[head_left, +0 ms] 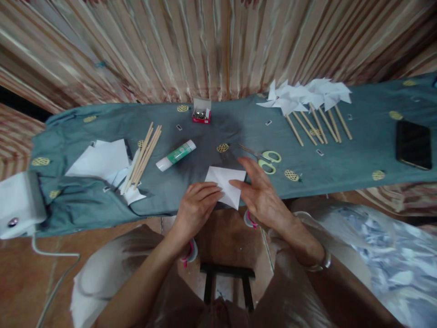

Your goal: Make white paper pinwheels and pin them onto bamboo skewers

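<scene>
A small white paper square [230, 178] with crease lines lies at the front edge of the table, one corner pointing toward me. My left hand [200, 202] grips its left side, fingers together on top and the thumb hidden. From the right, my right hand [261, 193] reaches in with thumb and index finger spread apart, the thumb tip at the paper's surface. Just beyond it rest scissors [268, 159] with light green handles, partly opened. A green and white glue stick [176, 155] lies to the left of the paper.
Paper pinwheels [307, 96] on wooden sticks lie at the back right. Several loose sticks [146, 155] and white paper sheets [102, 159] are on the left. A red box of metal pins [201, 111] stands at the back, a phone [414, 144] far right, a white device [21, 205] far left.
</scene>
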A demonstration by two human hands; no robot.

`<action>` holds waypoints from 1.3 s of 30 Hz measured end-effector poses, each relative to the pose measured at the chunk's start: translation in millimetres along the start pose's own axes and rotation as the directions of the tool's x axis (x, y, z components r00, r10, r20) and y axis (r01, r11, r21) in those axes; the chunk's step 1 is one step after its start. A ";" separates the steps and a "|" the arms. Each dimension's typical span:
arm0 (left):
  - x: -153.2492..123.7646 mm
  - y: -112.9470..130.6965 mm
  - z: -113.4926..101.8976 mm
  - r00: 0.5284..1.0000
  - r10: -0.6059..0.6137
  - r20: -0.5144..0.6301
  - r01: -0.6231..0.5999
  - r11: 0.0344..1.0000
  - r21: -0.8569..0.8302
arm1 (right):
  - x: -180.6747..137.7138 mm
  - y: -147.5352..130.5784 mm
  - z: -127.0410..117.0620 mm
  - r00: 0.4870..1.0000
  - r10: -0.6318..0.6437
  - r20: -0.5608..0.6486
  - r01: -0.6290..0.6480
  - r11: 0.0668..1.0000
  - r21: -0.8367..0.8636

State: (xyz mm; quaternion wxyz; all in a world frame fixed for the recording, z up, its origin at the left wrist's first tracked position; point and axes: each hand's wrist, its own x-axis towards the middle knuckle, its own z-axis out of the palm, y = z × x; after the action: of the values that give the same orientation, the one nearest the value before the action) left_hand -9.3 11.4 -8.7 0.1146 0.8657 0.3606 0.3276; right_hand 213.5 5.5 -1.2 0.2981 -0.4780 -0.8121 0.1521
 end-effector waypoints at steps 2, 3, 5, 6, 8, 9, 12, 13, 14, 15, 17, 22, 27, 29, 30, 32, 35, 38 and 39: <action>-5.2 0.9 -0.7 0.999 -0.040 0.007 0.040 0.998 -0.054 | 0.4 2.3 -0.8 1.000 0.029 0.003 -0.029 0.999 0.015; -7.2 1.1 -1.3 0.998 -0.068 0.011 0.069 0.996 -0.065 | 1.1 3.2 -1.2 0.999 0.051 0.012 -0.052 0.998 0.034; -9.9 1.0 -2.3 0.991 -0.135 0.018 0.136 0.989 -0.066 | 3.4 4.3 -1.5 0.994 0.095 0.046 -0.100 0.990 0.104; -10.7 0.8 -2.6 0.986 -0.166 0.019 0.167 0.984 -0.062 | 4.9 4.7 -1.1 0.991 0.115 0.066 -0.124 0.981 0.150; -11.1 0.4 -2.8 0.976 -0.217 0.027 0.219 0.974 -0.054 | 8.2 5.2 1.1 0.983 0.156 0.094 -0.174 0.958 0.230; -11.0 0.2 -2.6 0.970 -0.239 0.034 0.240 0.969 -0.051 | 9.8 5.4 2.6 0.978 0.180 0.104 -0.201 0.946 0.256; -10.2 0.1 -2.0 0.951 -0.304 0.064 0.307 0.951 -0.042 | 13.4 5.8 7.2 0.957 0.265 0.123 -0.289 0.919 0.269; -10.0 0.2 -1.8 0.942 -0.328 0.075 0.332 0.942 -0.040 | 14.2 5.9 8.4 0.947 0.295 0.127 -0.319 0.909 0.267; -9.8 0.2 -1.8 0.932 -0.353 0.081 0.357 0.933 -0.042 | 15.0 6.0 9.3 0.937 0.323 0.129 -0.347 0.899 0.266; -9.9 0.3 -1.8 0.923 -0.376 0.084 0.381 0.924 -0.047 | 15.6 6.0 10.1 0.928 0.349 0.129 -0.371 0.889 0.269; -10.2 0.4 -2.2 0.904 -0.418 0.092 0.425 0.903 -0.063 | 16.9 6.0 11.4 0.913 0.386 0.134 -0.409 0.863 0.298; -9.6 0.5 -3.7 0.890 -0.436 0.137 0.455 0.875 -0.168 | 19.8 5.2 13.6 0.902 0.407 0.145 -0.432 0.831 0.350; -5.8 1.1 -5.2 0.877 -0.450 0.169 0.473 0.870 -0.138 | 22.9 0.1 12.8 0.892 0.429 0.143 -0.452 0.840 0.300; -4.9 0.2 -5.9 0.869 -0.459 0.184 0.477 0.876 -0.069 | 24.1 -2.6 12.3 0.876 0.462 0.136 -0.481 0.837 0.260; -4.7 -0.7 -6.3 0.868 -0.459 0.189 0.472 0.881 -0.031 | 24.6 -3.7 12.1 0.868 0.480 0.128 -0.497 0.835 0.236; -4.7 -3.3 -7.7 0.872 -0.448 0.198 0.449 0.893 0.041 | 25.3 -5.3 12.0 0.854 0.508 0.110 -0.520 0.831 0.196; -4.1 -6.2 -11.2 0.889 -0.417 0.188 0.398 0.908 0.133 | 25.7 -5.6 12.6 0.854 0.513 0.093 -0.521 0.837 0.167; -2.1 -2.2 -13.9 0.939 -0.334 0.081 0.310 0.924 0.224 | 25.4 -4.5 13.8 0.869 0.489 0.074 -0.495 0.853 0.165; -1.7 1.3 -13.5 0.958 -0.281 0.055 0.259 0.934 0.246 | 25.2 -4.1 14.3 0.874 0.482 0.069 -0.486 0.858 0.166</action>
State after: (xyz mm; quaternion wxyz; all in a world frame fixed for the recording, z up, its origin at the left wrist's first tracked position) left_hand -18.2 8.8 1.3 0.0705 0.8291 0.5072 0.2245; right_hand 192.5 25.8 -1.6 0.2819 -0.6360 -0.6527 0.3001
